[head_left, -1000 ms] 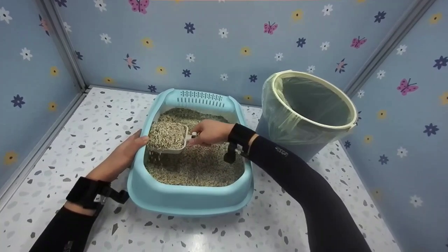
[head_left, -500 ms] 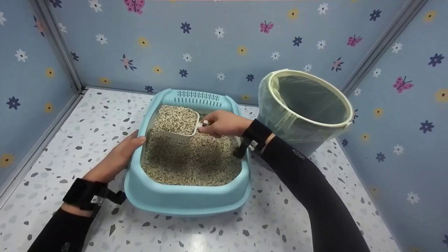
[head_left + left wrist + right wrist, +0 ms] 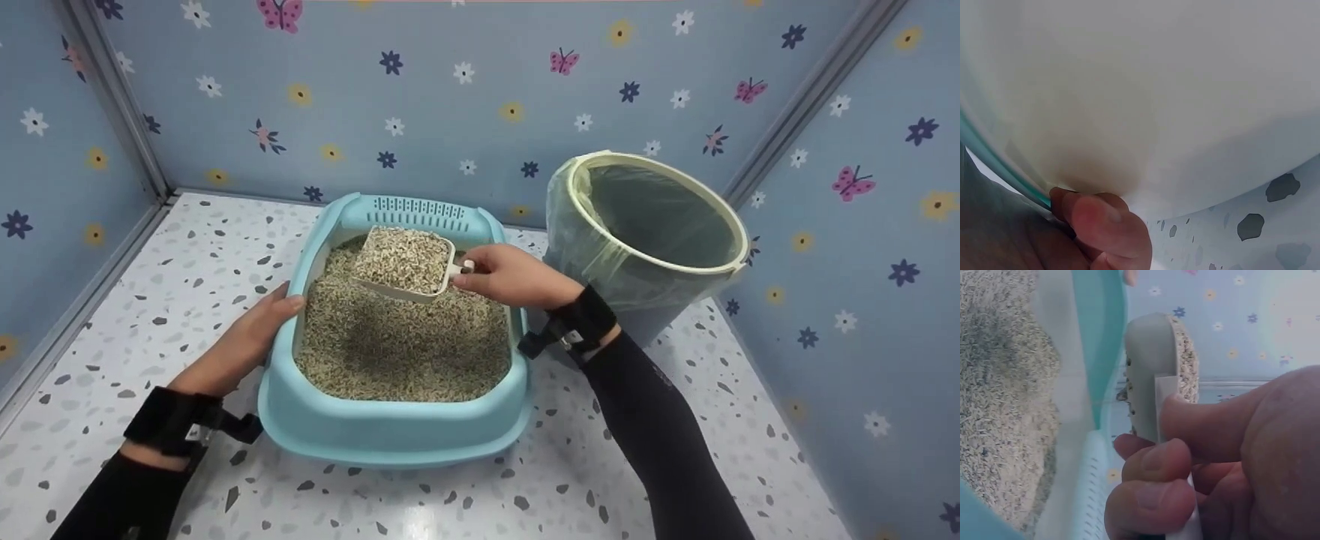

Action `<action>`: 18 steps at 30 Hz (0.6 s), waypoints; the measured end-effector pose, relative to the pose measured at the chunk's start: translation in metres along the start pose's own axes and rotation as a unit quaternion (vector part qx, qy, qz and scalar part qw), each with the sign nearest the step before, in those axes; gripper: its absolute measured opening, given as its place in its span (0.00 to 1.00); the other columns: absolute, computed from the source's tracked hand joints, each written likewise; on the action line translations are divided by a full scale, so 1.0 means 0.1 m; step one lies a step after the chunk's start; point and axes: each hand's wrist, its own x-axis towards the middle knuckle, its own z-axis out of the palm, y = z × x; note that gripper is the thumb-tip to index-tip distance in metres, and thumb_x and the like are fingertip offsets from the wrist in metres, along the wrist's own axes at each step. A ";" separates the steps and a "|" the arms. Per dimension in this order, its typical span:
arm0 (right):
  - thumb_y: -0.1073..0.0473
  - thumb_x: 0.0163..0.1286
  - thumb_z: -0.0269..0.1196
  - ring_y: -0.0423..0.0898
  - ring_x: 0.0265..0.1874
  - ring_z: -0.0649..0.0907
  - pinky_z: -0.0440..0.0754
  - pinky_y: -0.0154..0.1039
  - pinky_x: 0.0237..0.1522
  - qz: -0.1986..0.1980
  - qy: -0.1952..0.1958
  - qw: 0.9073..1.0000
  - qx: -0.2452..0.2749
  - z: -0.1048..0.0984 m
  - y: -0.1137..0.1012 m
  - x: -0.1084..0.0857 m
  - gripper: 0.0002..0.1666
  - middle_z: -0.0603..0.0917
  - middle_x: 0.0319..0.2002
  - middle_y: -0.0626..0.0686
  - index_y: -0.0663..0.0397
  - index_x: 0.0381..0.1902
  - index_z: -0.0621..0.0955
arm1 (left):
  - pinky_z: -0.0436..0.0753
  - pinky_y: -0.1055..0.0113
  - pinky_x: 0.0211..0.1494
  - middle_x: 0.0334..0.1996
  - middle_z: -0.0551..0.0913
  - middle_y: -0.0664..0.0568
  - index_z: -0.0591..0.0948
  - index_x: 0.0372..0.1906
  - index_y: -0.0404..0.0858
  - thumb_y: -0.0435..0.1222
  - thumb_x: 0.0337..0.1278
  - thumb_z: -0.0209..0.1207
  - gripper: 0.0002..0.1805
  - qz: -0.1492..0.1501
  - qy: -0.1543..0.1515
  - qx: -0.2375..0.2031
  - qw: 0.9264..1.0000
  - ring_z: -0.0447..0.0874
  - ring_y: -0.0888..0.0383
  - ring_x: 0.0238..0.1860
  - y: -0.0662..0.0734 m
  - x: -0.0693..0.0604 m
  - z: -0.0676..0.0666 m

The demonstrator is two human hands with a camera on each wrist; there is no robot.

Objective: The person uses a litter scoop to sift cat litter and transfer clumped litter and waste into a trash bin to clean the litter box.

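My right hand (image 3: 517, 277) grips the white handle of a litter scoop (image 3: 414, 296) heaped with cat litter (image 3: 405, 256). Level above the far half of a light-blue litter box (image 3: 397, 435), the scoop appears clear of the litter bed (image 3: 405, 356). In the right wrist view, the thumb presses the handle of the scoop (image 3: 1148, 343) while the fingers curl round it. My left hand (image 3: 251, 330) holds the box's left rim, thumb on top. From the left wrist view, the curled fingers (image 3: 1112, 225) show against the pale side under the rim.
Right of the box stands a bin (image 3: 652, 300) lined with a translucent greenish bag, its mouth open. Flower-patterned panels (image 3: 450, 97) rise behind and on both sides. The speckled white surface (image 3: 420, 499) extends in front of the box.
My right hand has lifted the heaped scoop from the box's left side and carried it right. Litter trickling off it earlier has stopped. My left hand stays on the rim.
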 end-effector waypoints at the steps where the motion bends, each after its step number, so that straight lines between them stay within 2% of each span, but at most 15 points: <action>1: 0.47 0.85 0.66 0.43 0.28 0.75 0.77 0.42 0.38 -0.001 0.006 1.000 -0.001 0.01 0.01 -0.03 0.12 0.77 0.29 0.44 0.49 0.48 0.85 | 0.79 0.42 0.67 0.86 0.56 0.29 0.42 0.93 0.49 0.60 0.89 0.43 0.44 -0.001 -0.001 -0.002 1.000 0.70 0.29 0.76 0.00 0.00 0.00; 4: 0.48 0.85 0.66 0.46 0.33 0.81 0.80 0.45 0.42 0.001 0.016 1.000 0.015 0.03 0.02 -0.12 0.16 0.83 0.34 0.46 0.52 0.58 0.84 | 0.75 0.42 0.71 0.87 0.54 0.31 0.42 0.93 0.49 0.60 0.89 0.42 0.44 -0.006 -0.001 -0.003 1.000 0.67 0.31 0.77 -0.01 -0.02 -0.01; 6: 0.48 0.85 0.66 0.48 0.36 0.83 0.81 0.45 0.42 0.003 0.019 0.999 0.029 0.04 0.04 -0.17 0.18 0.86 0.37 0.48 0.52 0.61 0.82 | 0.74 0.43 0.71 0.87 0.54 0.31 0.42 0.93 0.49 0.60 0.89 0.42 0.44 -0.010 0.002 -0.003 1.000 0.67 0.32 0.77 -0.01 -0.03 -0.02; 8: 0.48 0.86 0.66 0.47 0.38 0.85 0.83 0.45 0.42 0.004 0.022 0.999 0.040 0.06 0.06 -0.23 0.17 0.88 0.39 0.49 0.52 0.62 0.82 | 0.75 0.45 0.69 0.87 0.56 0.31 0.42 0.93 0.49 0.61 0.88 0.42 0.44 -0.014 0.006 0.000 1.000 0.68 0.32 0.76 -0.01 -0.04 -0.03; 10: 0.49 0.86 0.66 0.46 0.35 0.84 0.82 0.44 0.40 0.001 0.028 0.999 0.046 0.07 0.09 -0.30 0.16 0.87 0.37 0.49 0.51 0.61 0.82 | 0.75 0.46 0.69 0.87 0.55 0.31 0.42 0.93 0.48 0.60 0.89 0.42 0.44 -0.016 0.009 0.002 1.000 0.67 0.33 0.76 -0.01 -0.05 -0.04; 15: 0.50 0.85 0.67 0.44 0.27 0.78 0.78 0.41 0.32 -0.017 0.055 0.997 0.056 0.10 0.17 -0.47 0.13 0.80 0.29 0.46 0.50 0.57 0.83 | 0.66 0.36 0.77 0.89 0.49 0.32 0.42 0.93 0.48 0.59 0.89 0.42 0.44 -0.010 0.007 -0.006 1.000 0.61 0.32 0.81 -0.01 -0.03 -0.01; 18: 0.51 0.84 0.68 0.44 0.25 0.78 0.78 0.42 0.32 -0.025 0.070 0.996 0.056 0.10 0.20 -0.54 0.11 0.79 0.27 0.45 0.50 0.55 0.84 | 0.63 0.31 0.78 0.89 0.47 0.33 0.41 0.93 0.50 0.59 0.89 0.43 0.43 -0.002 0.001 -0.012 1.000 0.59 0.31 0.81 0.00 -0.02 0.00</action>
